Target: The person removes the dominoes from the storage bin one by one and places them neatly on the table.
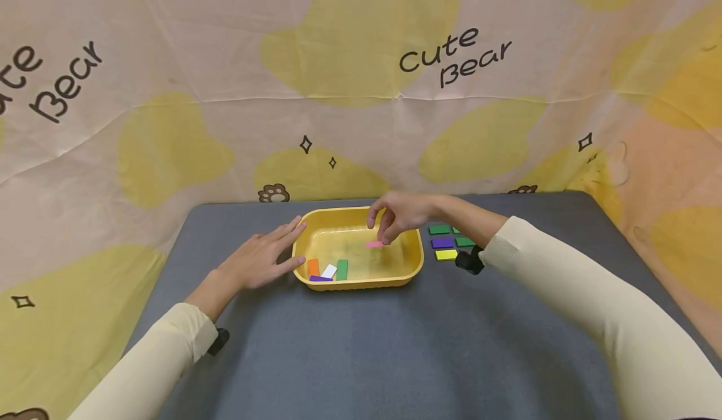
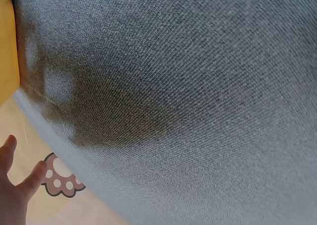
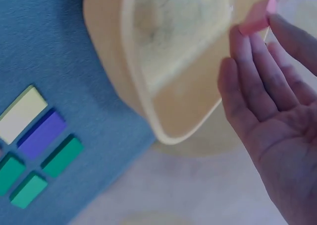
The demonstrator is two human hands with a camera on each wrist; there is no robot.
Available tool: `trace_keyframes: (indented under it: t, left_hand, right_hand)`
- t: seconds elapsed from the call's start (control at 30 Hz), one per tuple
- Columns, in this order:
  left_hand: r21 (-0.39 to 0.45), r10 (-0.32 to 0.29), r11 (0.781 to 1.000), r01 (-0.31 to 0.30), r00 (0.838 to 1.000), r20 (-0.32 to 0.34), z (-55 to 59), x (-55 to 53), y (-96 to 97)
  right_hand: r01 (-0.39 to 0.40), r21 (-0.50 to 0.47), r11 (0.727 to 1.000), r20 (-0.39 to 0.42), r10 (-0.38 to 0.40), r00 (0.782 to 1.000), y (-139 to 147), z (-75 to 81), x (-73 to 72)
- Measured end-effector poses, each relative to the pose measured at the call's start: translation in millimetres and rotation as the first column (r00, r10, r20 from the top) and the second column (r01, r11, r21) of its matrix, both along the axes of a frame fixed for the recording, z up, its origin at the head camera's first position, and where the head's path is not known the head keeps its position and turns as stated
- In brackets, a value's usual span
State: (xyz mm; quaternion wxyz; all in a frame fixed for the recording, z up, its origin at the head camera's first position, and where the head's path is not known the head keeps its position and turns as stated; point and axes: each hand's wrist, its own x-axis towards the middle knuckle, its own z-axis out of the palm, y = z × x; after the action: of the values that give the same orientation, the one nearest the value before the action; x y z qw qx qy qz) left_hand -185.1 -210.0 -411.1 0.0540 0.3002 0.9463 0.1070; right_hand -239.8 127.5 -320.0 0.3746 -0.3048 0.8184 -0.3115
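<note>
Over the right part of a yellow plastic tray (image 1: 361,282), my right hand (image 1: 403,212) pinches a pink rectangular block (image 3: 258,17) between thumb and fingertips. At the tray's left side my left hand (image 1: 259,260) is spread, its straight fingers at the rim. Inside the tray's near left corner lie an orange block (image 1: 313,267), a white block (image 1: 329,271), a purple block (image 1: 321,278) and a green block (image 1: 341,269). Only the fingers and part of the palm of my left hand (image 2: 17,193) show in the left wrist view.
Right of the tray, several blocks lie in rows on the grey cloth-covered table (image 1: 361,357): a yellow block (image 1: 445,255), a purple block (image 1: 442,243) and green blocks. My right forearm partly hides them. A printed curtain (image 1: 350,63) hangs behind the table's far edge.
</note>
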Motion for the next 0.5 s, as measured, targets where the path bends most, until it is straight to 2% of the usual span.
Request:
trace_keyframes:
  t: [0.13,0.23,0.3,0.5]
  left_hand:
    - [-0.001,0.002,1.0,-0.002,1.0,0.002,0.4,0.4,0.3]
    - [0.0,0.008,1.0,-0.008,1.0,0.01,0.8,0.6,0.8]
    - [-0.001,0.011,1.0,-0.011,1.0,0.014,1.2,0.8,1.0]
    - [-0.006,0.015,1.0,-0.015,1.0,0.017,2.0,1.3,1.1]
  right_hand:
    - [0.015,-0.116,0.993,-0.103,-0.027,0.994,14,-1.0,3.1]
    - [0.032,-0.183,0.983,-0.186,-0.067,0.98,24,-2.4,6.1]
    - [0.055,-0.203,0.978,-0.23,-0.102,0.968,31,-3.5,8.5]
    - [0.137,-0.219,0.966,-0.289,-0.199,0.937,50,-6.4,17.0]
